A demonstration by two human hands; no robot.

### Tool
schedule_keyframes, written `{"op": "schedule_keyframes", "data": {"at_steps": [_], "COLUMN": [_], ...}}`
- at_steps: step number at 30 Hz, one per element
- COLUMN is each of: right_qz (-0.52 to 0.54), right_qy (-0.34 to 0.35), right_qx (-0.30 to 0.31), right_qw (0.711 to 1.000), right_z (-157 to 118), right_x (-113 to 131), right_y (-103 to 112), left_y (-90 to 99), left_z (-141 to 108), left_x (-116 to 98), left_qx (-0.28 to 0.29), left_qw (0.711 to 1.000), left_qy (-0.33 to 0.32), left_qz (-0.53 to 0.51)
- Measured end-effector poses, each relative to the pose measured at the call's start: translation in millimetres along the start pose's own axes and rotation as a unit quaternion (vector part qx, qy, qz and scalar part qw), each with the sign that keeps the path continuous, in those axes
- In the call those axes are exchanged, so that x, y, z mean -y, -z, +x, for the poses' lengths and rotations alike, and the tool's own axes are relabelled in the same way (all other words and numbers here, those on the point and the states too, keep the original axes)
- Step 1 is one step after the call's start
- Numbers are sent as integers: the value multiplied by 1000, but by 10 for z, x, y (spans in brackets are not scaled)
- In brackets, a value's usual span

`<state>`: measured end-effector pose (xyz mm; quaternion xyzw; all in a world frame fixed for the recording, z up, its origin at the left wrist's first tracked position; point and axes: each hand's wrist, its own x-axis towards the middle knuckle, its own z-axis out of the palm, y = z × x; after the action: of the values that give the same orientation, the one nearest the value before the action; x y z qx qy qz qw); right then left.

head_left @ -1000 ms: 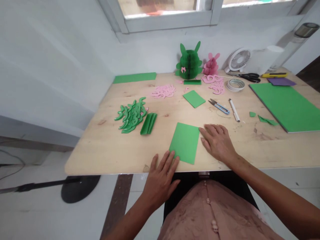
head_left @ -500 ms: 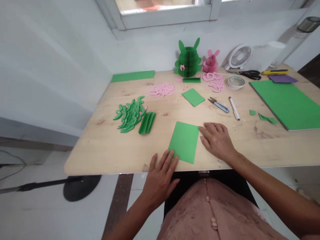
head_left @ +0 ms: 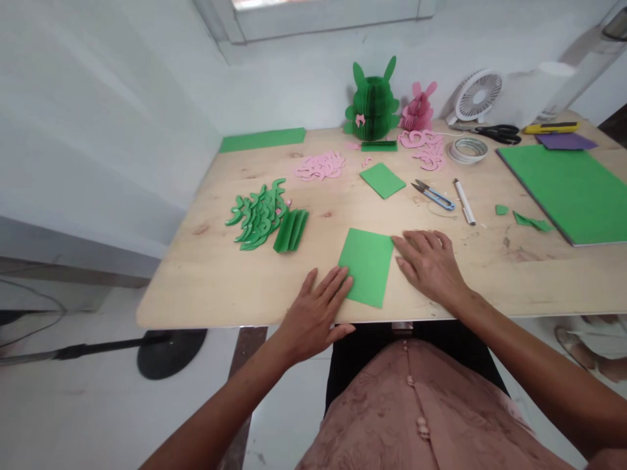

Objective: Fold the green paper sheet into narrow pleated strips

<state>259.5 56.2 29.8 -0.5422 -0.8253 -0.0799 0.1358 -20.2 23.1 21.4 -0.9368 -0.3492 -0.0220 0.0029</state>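
Note:
A green rectangle of paper (head_left: 368, 264) lies flat near the table's front edge. My left hand (head_left: 313, 313) is open, its fingertips resting on the paper's left side and its thumb out past the table edge. On the other side, my right hand (head_left: 431, 264) lies open with fingers stretched out, the fingertips touching the paper's upper right corner. Left of the paper is a folded green paper piece (head_left: 290, 231) with accordion pleats. Beside that is a heap of curved green paper cutouts (head_left: 258, 219). A smaller green paper square (head_left: 383, 181) lies farther back.
Thread snips (head_left: 434, 195) and a white pen (head_left: 465, 202) lie right of centre. Pink cutouts (head_left: 321, 166), a tape roll (head_left: 468, 151), black scissors (head_left: 497, 134) and a yellow cutter (head_left: 551, 127) are behind. Green sheets (head_left: 568, 196) lie right. A green honeycomb figure (head_left: 374, 108) stands by the wall.
My left hand has slid up along the left side of the green paper, with its fingers farther onto it. My right hand stays at the corner. The whole view has shifted slightly.

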Motion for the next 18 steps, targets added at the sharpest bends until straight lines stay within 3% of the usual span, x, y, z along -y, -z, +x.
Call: {"op": "schedule_keyframes", "data": {"at_steps": [3, 7, 10, 18], "right_qz": [13, 69, 87, 57], "right_qy": [19, 99, 114, 111], "right_qx": [-32, -20, -20, -9], "right_qw": [999, 993, 989, 992], "right_z": [-84, -217, -262, -347], "right_x": [215, 687, 941, 982], "right_y": [82, 127, 70, 37], "left_y": [-4, -11, -14, -29], "left_z": [-13, -15, -13, -20], "left_x": [-16, -19, -15, -17], "left_qx": [-1, -4, -4, -4], "left_qw": [1000, 1000, 1000, 1000], "left_qy": [-1, -2, -4, -3], "left_qz": [-1, -6, -10, -7]}}
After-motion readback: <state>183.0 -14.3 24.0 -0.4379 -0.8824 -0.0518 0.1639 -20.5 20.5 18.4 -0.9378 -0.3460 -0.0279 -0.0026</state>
